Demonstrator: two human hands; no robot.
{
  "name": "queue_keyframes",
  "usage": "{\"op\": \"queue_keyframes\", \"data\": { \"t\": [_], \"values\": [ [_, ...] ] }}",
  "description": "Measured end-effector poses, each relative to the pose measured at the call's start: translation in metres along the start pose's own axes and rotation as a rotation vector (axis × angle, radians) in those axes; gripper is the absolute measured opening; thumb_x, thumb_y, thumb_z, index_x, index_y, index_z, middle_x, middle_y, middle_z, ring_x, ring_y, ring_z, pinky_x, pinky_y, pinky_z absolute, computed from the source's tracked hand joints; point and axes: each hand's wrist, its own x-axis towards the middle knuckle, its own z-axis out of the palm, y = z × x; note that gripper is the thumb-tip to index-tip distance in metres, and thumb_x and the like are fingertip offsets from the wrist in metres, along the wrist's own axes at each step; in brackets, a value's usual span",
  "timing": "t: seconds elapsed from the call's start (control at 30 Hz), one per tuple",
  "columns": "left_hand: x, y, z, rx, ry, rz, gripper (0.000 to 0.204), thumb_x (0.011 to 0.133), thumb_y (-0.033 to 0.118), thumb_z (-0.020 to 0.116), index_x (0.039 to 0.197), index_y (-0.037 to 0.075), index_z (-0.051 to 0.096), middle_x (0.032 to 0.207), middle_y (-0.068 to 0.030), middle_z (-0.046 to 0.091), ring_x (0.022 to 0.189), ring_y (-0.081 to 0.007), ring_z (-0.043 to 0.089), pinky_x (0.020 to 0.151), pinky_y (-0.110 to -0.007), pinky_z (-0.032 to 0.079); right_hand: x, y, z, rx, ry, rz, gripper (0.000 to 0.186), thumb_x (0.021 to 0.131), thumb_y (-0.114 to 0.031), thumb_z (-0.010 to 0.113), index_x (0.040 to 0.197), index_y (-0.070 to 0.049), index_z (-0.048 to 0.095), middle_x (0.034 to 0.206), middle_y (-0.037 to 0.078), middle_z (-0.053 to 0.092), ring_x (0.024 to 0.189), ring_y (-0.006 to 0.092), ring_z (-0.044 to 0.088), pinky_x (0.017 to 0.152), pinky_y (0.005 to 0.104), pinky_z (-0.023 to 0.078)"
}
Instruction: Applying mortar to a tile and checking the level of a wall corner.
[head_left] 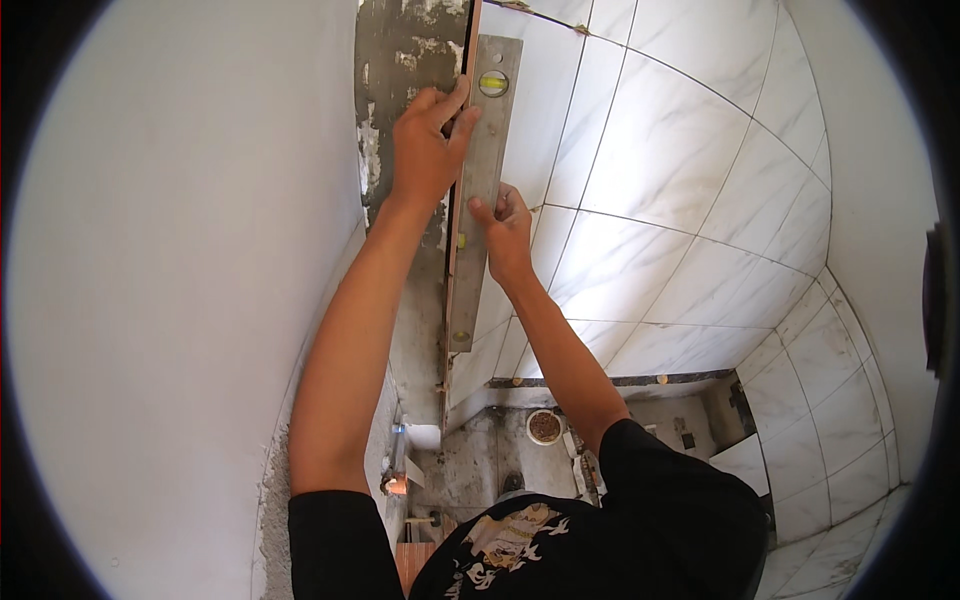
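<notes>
A long grey metal spirit level (487,170) stands almost upright against the face of the white marbled wall tile (535,120), its yellow-green vials showing. My right hand (508,235) grips the level's right edge, thumb on its face and fingers curled at the side. Higher up and to the left, my left hand (430,145) is closed at the brown tile edge (474,45), with the thumb reaching the level's left side. What its curled fingers touch behind that edge is partly hidden. Rough grey mortar (405,100) covers the wall strip left of the edge.
A plain white wall (190,250) rises close on the left. Tiled wall (670,140) spreads to the right. On the floor below are a white bucket (544,427) with brown contents, loose pieces of material and reddish bricks (413,560) near my body.
</notes>
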Motion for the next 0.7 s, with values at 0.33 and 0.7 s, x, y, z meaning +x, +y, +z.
{"op": "queue_keyframes", "data": {
  "t": [0.33, 0.7],
  "values": [
    [0.0, -0.004, 0.003, -0.058, 0.01, -0.009, 0.04, 0.086, 0.004, 0.077, 0.125, 0.005, 0.072, 0.078, -0.0076, 0.055, 0.061, -0.0153, 0.052, 0.061, -0.029, 0.048, 0.003, -0.005, 0.001, 0.036, -0.047, 0.053, 0.039, 0.092, -0.007, 0.075, 0.125, 0.005, 0.056, 0.107, 0.008, 0.069, 0.091, 0.0126, 0.063, 0.083, 0.0282, 0.051],
    [-0.001, -0.003, 0.003, -0.026, 0.005, -0.014, 0.044, 0.084, 0.003, 0.077, 0.127, 0.007, 0.072, 0.079, -0.0065, 0.055, 0.062, -0.0138, 0.053, 0.062, -0.029, 0.049, 0.003, -0.011, 0.004, 0.001, -0.044, 0.073, 0.042, 0.09, -0.006, 0.077, 0.124, 0.006, 0.056, 0.106, 0.009, 0.068, 0.091, 0.0128, 0.063, 0.083, 0.0279, 0.051]
  ]
}}
